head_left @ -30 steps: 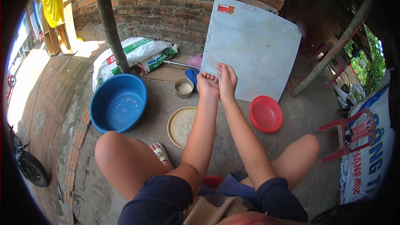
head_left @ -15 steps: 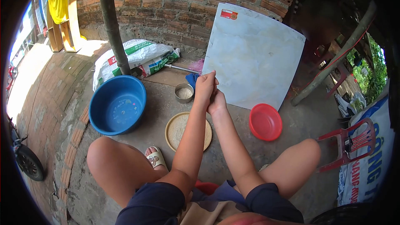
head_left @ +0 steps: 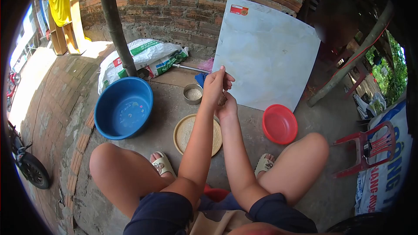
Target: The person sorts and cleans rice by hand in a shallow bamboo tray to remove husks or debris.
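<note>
My left hand (head_left: 215,86) is raised in front of me, thumb up and fingers partly bent and apart, with nothing visible in it. Just below and to its right, my right hand (head_left: 228,107) is turned palm up and cupped round a small brown lump (head_left: 222,100), whose kind I cannot make out. The left wrist partly covers the lump. Beneath my forearms a round shallow tray (head_left: 176,135) holds a pale, grainy material. Beyond it stands a small metal bowl (head_left: 193,101) with similar pale contents.
A big blue basin (head_left: 104,113) stands at left, a red basin (head_left: 280,124) at right. A whitish board (head_left: 267,56) leans by the brick wall (head_left: 174,4). Nearby are a sack (head_left: 143,54), a post (head_left: 115,26), a red chair (head_left: 363,148) and a motorbike wheel (head_left: 34,170).
My hands have parted slightly; the left has lifted and its fingers have loosened. The brown lump in the right palm now shows. My right knee has shifted, uncovering that foot's sandal.
</note>
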Motion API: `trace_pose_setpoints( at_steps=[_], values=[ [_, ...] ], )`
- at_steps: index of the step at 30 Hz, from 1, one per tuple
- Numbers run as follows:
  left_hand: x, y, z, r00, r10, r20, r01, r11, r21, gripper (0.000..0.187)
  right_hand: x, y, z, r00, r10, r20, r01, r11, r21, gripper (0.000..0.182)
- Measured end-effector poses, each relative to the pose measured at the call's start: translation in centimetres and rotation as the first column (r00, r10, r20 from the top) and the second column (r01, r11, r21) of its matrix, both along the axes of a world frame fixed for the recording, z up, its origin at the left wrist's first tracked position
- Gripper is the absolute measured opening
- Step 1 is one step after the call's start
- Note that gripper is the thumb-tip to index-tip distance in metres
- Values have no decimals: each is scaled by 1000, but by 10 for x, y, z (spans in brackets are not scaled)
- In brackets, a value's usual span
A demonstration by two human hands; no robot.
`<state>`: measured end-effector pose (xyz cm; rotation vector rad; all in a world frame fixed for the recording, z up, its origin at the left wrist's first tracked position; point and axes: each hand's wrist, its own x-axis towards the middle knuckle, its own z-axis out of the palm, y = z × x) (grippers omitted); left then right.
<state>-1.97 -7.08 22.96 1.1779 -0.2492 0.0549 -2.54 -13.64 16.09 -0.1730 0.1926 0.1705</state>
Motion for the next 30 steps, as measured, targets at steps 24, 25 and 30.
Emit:
trace_pose_setpoints(
  at_steps=[24,25,30],
  values=[
    [21,-30,-83,902,-131,-411,-149,800,-582,37,19,-15,1,937,-209,281,334,778,-533,47],
    [20,-31,-84,902,-136,-410,-145,799,-583,37,18,-17,3,915,-188,358,384,679,-626,47],
    [33,-28,-107,933,-184,-309,-106,680,-725,37,21,-13,1,878,-73,473,440,511,-738,38]
  ],
)
